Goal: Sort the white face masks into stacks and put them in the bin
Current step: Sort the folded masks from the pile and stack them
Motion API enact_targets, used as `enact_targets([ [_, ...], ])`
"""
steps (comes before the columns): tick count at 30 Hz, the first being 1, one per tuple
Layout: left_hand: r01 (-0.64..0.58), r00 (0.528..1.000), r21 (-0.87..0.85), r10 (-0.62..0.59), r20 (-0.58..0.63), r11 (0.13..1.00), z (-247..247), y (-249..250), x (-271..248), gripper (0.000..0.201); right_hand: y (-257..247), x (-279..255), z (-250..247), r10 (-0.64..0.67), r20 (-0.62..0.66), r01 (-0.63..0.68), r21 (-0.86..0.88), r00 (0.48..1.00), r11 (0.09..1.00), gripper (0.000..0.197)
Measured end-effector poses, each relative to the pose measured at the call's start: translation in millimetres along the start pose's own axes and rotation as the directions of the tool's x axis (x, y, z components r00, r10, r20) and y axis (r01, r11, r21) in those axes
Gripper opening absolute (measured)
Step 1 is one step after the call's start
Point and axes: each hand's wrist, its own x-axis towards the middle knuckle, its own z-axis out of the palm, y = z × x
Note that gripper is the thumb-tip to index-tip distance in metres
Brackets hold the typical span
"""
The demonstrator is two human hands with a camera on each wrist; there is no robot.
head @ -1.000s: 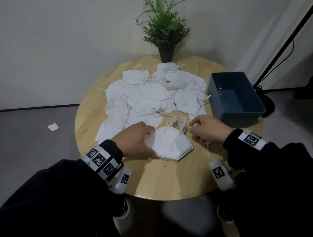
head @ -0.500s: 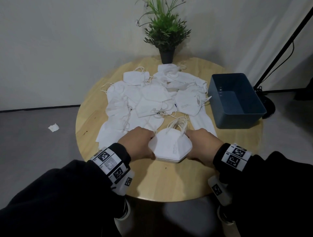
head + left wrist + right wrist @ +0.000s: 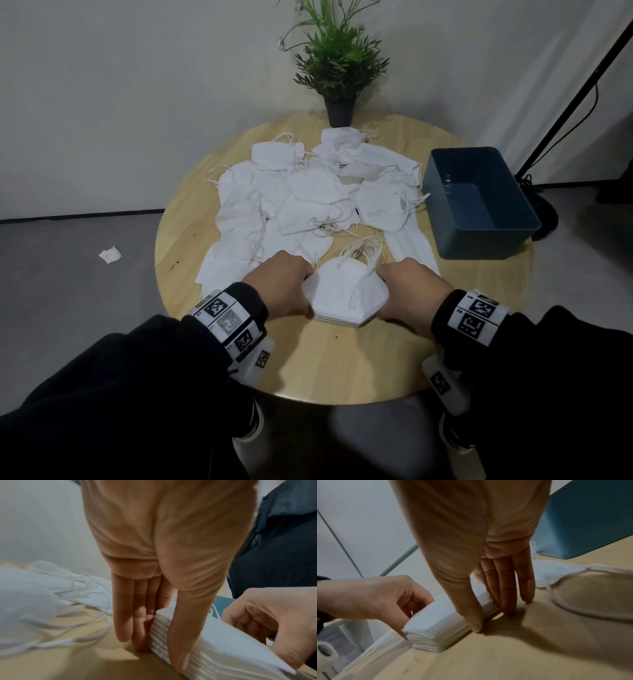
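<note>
Near the round table's 6 o'clock edge, a stack of white masks is squeezed between the left hand and right hand, fingers extended against its sides. Loose masks are spread toward 12 o'clock; the blue bin is seen at 2 o'clock.

Both hands, the left hand and right hand, have closed in on the mask stack.
</note>
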Motion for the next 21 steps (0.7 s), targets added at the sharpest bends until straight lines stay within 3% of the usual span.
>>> enact_targets([
  [5,-0.011,0.999,-0.007,0.011,0.033,1.0,-4,-2,-1,0.042,2,-4,-8,0.032,0.077,-0.039,0.098,0.996,0.994,0.051],
  [8,-0.013,0.997,-0.083,0.02,0.077,0.996,-23,-20,-4,0.063,13,-6,-23,0.084,0.138,-0.116,0.248,0.987,0.962,0.078],
  [9,-0.015,0.998,-0.132,0.024,0.063,0.991,-32,-27,-5,0.067,16,-6,-31,0.088,0.119,-0.12,0.302,0.989,0.946,0.075],
  [11,-0.051,0.998,-0.195,0.044,-0.037,0.979,-47,-34,-8,0.05,19,-7,-44,0.072,0.054,-0.089,0.495,0.996,0.864,0.045],
  [14,-0.175,0.967,-0.272,0.114,-0.226,0.946,-51,-23,-9,0.022,9,-8,-46,-0.012,-0.135,0.089,0.581,0.991,0.809,0.019],
  [16,-0.238,0.961,-0.274,0.185,-0.204,0.932,-43,-8,-6,0.023,-1,-6,-37,-0.061,-0.186,0.156,0.558,0.981,0.815,0.021],
  [21,-0.256,0.967,-0.091,0.254,-0.027,0.962,-18,5,7,0.036,-11,7,-15,-0.088,-0.105,0.122,0.39,0.991,0.913,0.02],
])
